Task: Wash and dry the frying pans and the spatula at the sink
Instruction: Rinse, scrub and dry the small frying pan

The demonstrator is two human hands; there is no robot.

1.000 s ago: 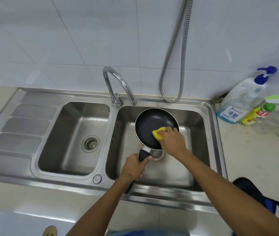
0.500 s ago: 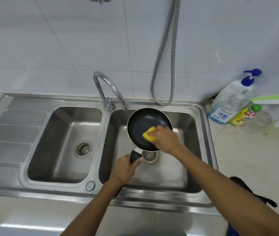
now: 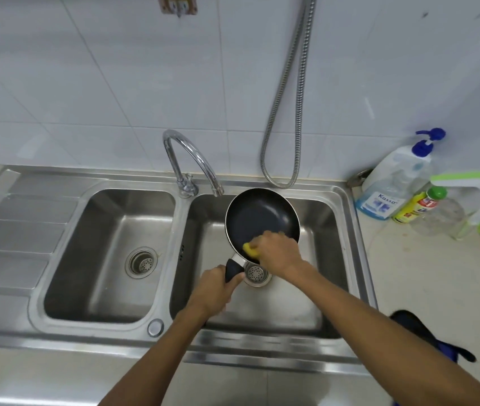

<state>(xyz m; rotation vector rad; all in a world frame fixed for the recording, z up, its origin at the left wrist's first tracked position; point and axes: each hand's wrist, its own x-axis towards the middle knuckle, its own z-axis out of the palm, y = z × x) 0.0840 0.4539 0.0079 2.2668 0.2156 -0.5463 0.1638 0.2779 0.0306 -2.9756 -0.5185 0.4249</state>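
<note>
A black non-stick frying pan [image 3: 257, 218] is held tilted above the right basin of the steel sink [image 3: 347, 238]. My left hand [image 3: 213, 291] grips its black handle near the drain. My right hand [image 3: 278, 252] holds a yellow sponge [image 3: 251, 249] pressed against the pan's inner surface at its near edge; most of the sponge is hidden under my fingers. No spatula or second pan is in view.
The curved tap [image 3: 190, 162] stands between the two basins, its spout over the pan's far rim. A metal hose [image 3: 288, 112] hangs on the tiled wall. Soap bottles [image 3: 391, 186] and a green-white squeegee [image 3: 473, 183] stand on the right counter. The left basin [image 3: 107, 253] holds only its drain.
My right hand has slid the sponge from the pan's middle toward its near edge by the handle. The view has shifted a little; the left hand keeps its grip.
</note>
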